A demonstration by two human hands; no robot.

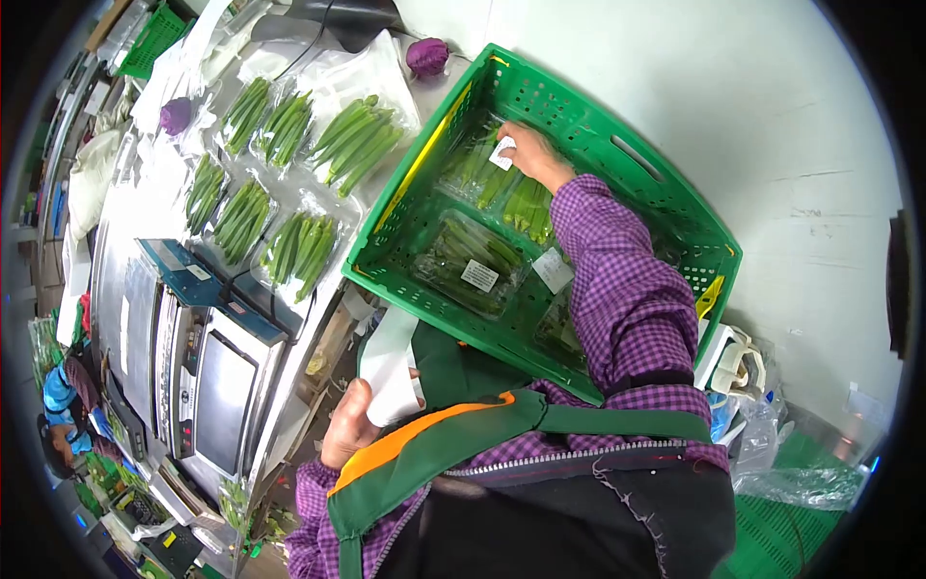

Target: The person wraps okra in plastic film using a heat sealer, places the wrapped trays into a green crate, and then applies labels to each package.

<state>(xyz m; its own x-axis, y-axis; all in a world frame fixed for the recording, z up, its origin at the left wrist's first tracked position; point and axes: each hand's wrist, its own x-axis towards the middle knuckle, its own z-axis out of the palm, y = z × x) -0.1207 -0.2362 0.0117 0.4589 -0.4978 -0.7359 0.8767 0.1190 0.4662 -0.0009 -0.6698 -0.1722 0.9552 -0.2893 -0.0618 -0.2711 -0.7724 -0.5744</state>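
Observation:
My right hand (529, 152) reaches into a green plastic crate (617, 106), fingers closed on a small white printed label (502, 152) over a clear pack of green vegetables (473, 159). A second pack (468, 256) lies nearer to me in the crate, a printed label on its film. Another white label (553, 270) shows beside my sleeve, which hides part of the crate. Low at the left, in front of my apron, my left hand (349, 425) grips a white label strip (391, 376) that hangs in a curl.
Several clear packs of long green pods (352, 140) lie on the table left of the crate. Two purple balls of twine (427, 58) are near them. A weighing scale (227, 386) stands at the left. Another person (63, 415) is at the far left edge.

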